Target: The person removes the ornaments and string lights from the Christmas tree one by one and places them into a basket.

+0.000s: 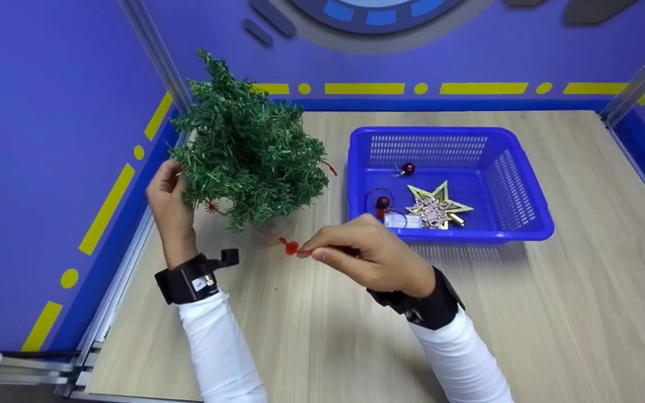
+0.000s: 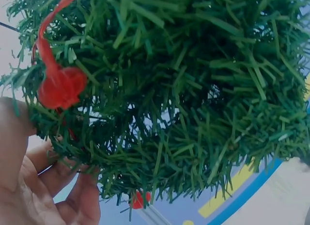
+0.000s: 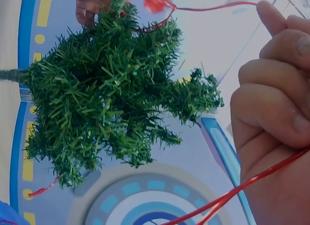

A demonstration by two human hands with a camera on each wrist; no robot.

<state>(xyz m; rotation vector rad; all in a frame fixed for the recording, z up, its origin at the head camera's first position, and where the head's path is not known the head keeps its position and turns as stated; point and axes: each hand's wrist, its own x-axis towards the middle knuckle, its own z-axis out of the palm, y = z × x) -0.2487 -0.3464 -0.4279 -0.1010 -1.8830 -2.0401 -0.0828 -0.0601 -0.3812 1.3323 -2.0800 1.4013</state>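
A small green artificial Christmas tree (image 1: 249,145) stands at the left of the table. My left hand (image 1: 171,201) is at its left edge, the fingers curled in at the branches; in the left wrist view the needles partly hide the fingertips. My right hand (image 1: 367,254), in front of the tree, pinches a red cord (image 3: 218,7) between thumb and forefinger. A red ornament (image 1: 290,247) is at the cord's far end. Close to my left hand a red bulb-shaped ornament (image 2: 63,87) hangs from a branch. Another red cord (image 1: 329,167) sticks out at the tree's right.
To the right is a blue plastic basket (image 1: 524,232). Inside lie a gold star (image 1: 440,198), a pinkish snowflake (image 1: 431,212), dark red balls (image 1: 383,202) and a white box (image 1: 402,220). Blue printed walls (image 1: 65,112) enclose the left and back.
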